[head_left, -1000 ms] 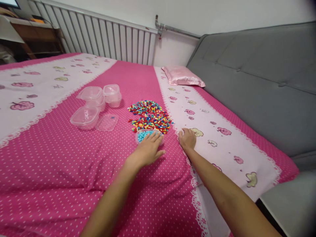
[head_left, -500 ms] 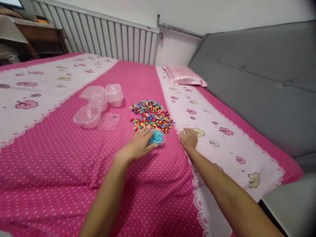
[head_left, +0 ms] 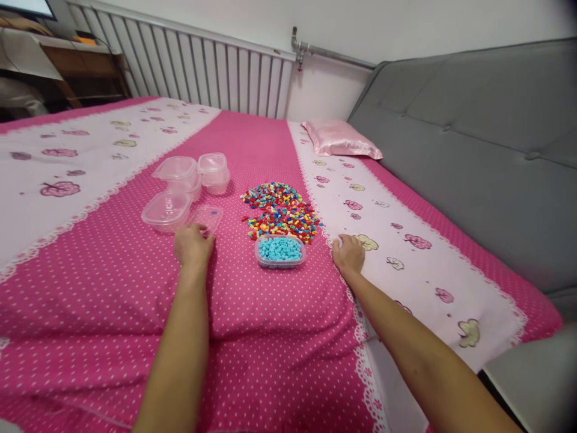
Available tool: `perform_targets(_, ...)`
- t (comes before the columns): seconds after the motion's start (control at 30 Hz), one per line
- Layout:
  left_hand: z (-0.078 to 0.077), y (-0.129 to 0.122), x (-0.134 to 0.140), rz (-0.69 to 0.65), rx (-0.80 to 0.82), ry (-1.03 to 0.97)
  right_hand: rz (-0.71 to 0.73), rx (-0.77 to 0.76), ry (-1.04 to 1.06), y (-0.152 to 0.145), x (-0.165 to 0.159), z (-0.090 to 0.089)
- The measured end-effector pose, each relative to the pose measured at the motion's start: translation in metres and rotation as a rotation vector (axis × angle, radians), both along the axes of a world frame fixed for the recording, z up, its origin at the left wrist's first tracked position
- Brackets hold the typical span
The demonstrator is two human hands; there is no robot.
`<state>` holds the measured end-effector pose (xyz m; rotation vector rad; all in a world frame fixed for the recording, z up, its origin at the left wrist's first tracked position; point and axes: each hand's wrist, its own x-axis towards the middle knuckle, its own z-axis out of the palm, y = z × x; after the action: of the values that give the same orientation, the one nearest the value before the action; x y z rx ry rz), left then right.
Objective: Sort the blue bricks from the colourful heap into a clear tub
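A small clear tub (head_left: 280, 263) full of light-blue pieces sits upright on the bedspread. Just behind it lies a loose pile of tiny multicoloured pieces (head_left: 283, 219), whose exact kind is too small to tell. To the tub's left, my left hand (head_left: 193, 245) has its fingers closed on the near edge of a clear plastic lid (head_left: 208, 218) that lies on the bed. That hand hides the lid's near-left corner. My right hand (head_left: 348, 254) rests on the white strip right of the tub, its fingers loosely bent, thumb apart, holding nothing.
Several clear lidded tubs stand left of the pile, including a near one (head_left: 166, 210) and a stack (head_left: 214, 174). A pink pillow (head_left: 340, 139) lies by the grey headboard (head_left: 469, 138). Beyond the bed is a radiator (head_left: 202, 66). Another person's hand (head_left: 24, 24) shows at a desk.
My left hand has left the tub of light-blue pieces and moved left to the lid. The tub now shows whole. My right hand stays in place; the view has shifted slightly.
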<state>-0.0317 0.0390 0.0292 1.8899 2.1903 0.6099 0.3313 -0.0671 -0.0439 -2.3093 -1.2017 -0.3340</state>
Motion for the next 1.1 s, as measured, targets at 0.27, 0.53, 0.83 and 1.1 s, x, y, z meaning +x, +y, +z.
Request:
perform_targets(0.27, -0.004, -0.001, 0.002, 0.001, 0.106, -0.042, -0.001, 0.003, -0.005, 0.000, 0.000, 0.000)
perform_targets(0.53, 0.006, -0.008, 0.002, 0.172, 0.337, -0.242, -0.004, 0.005, 0.005, 0.000, -0.001, 0.002)
perform_targets(0.83, 0.025, -0.014, 0.004, 0.036, 0.400, -1.119, 0.005, 0.008, 0.008, 0.001, 0.001, -0.001)
perform_targets(1.1, 0.043, -0.029, 0.018, -0.051, -0.061, -1.531, 0.007, 0.016, -0.002, 0.000, 0.001, -0.002)
